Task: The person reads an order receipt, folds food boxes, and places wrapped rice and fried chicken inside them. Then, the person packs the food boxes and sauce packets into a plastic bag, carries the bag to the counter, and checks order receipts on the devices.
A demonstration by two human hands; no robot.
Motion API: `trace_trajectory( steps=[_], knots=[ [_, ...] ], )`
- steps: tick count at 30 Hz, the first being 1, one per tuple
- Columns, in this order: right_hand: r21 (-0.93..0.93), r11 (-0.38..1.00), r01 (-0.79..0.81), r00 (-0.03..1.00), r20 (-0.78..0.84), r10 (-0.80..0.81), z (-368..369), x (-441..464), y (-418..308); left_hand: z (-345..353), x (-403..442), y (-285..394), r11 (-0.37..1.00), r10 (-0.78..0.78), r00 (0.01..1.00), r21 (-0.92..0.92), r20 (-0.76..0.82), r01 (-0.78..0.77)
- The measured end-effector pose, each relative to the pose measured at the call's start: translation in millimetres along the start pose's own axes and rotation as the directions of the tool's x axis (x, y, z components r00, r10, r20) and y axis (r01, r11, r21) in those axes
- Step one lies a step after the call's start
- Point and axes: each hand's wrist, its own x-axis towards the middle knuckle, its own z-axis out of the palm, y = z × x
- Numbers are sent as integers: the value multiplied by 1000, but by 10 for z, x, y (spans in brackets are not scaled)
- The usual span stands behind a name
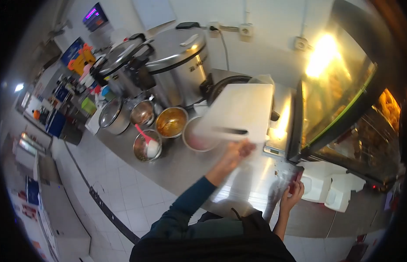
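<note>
Steel counter (168, 168), left hand (239, 153) holding blurred board (243, 105), right hand (292, 194) at red item (296, 178), grip unclear

Wears a dark teal top (223, 228), seen from above, with a long left sleeve (186, 198) of the same blue-green shade, plain on the part in view, bunched in soft folds near the elbow and ending partway down the forearm, well short of the bare left hand (240, 153). Adds a black garment (203, 248) across the lower front, with a thin, dark, curved cord (236, 213) near its upper edge. Goes bare along the visible right forearm (280, 225) to the right hand (292, 195).
</note>
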Motion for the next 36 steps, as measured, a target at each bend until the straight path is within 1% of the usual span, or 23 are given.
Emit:
trace_trajectory(
  steps=[1, 3, 4, 5, 6, 9, 12, 13, 15, 18, 19, 21, 22, 24, 25, 26, 28, 29, 31, 33, 35, 36],
  knots=[
    [-12, 1000, 3, 1000, 2, -3, -4, -18, -70, -77, 63, -251, 1000, -18, 999, 11, 32, 18],
    [66, 997, -51, 998, 31, 49, 9, -67, -199, -74, 67, -543, 990, -119, 993, -71, 14, 120],
    [100, 992, -81, 996, 42, 77, 17, -86, -235, -89, 107, -670, 989, -135, 991, -64, 24, 136],
    [31, 999, -27, 999, 44, 26, 37, -106, -235, -92, 144, -770, 986, -154, 987, -56, 38, 156],
    [34, 999, -14, 998, 66, 12, 47, -113, -255, -108, 191, -852, 983, -174, 983, -47, 56, 176],
    [42, 998, 37, 993, 111, -42, 87, -119, -340, -61, 246, -868, 984, -170, 981, -40, 93, 175],
    [94, 994, 62, 980, 180, -78, 116, -120, -391, -84, 260, -870, 979, -184, 974, -59, 133, 193],
    [81, 992, 100, 975, 192, -114, 108, -112, -446, -75, 224, -840, 979, -191, 969, -42, 158, 200],
    [125, 986, 109, 965, 224, -135, 88, -99, -528, -74, 138, -779, 978, -203, 958, -5, 204, 208],
    [186, 976, 109, 949, 272, -158, 105, -116, -577, -148, -124, -737, 974, -208, 945, -30, 251, 223],
    [218, 971, 97, 944, 289, -159, 111, -130, -596, -256, -162, -829, 972, -200, 943, -62, 267, 225],
    [276, 960, 42, 928, 346, -140, 155, -171, -554, -431, -425, -787, 960, -259, 947, -61, 190, 274],
    [280, 957, 75, 923, 344, -173, 183, -172, -569, -544, -580, -758, 951, -292, 945, -60, 149, 304],
    [293, 948, 125, 914, 337, -225, 199, -194, -710, -895, -821, -769, 921, -322, 940, -194, 111, 338],
    [343, 933, 111, 937, 277, -214, 207, -167, -923, -1092, -947, -737, 900, -341, 936, -256, 94, 353],
    [314, 930, 193, 944, 201, -263, 223, -128, -1098, -1270, -1080, -670, 931, -268, 962, -244, 54, 273],
    [359, 906, 225, 944, 149, -294, 296, -90, -1358, -1596, -1322, -503, 971, -120, 993, -207, -4, 117],
    [386, 889, 247, 941, 125, -316, 347, -76, -1500, -1647, -1464, -292, 971, -51, 996, -237, -71, 33],
    [427, 854, 296, 931, 72, -359, 468, -49, -1798, -1856, -1671, 112, 966, 218, 975, -135, -45, -223],
    [451, 825, 341, 915, 41, -401, 619, -65, -2165, -2198, -1845, 540, 934, 315, 937, -123, -151, -334],
    [484, 792, 373, 903, 8, -431, 810, -117, -2536, -2726, -1936, 913, 878, 365, 909, -251, -200, -407],
    [460, 792, 401, 893, -4, -449, 919, -172, -2686, -2989, -1955, 1108, 843, 388, 894, -307, -223, -442]
  ],
)
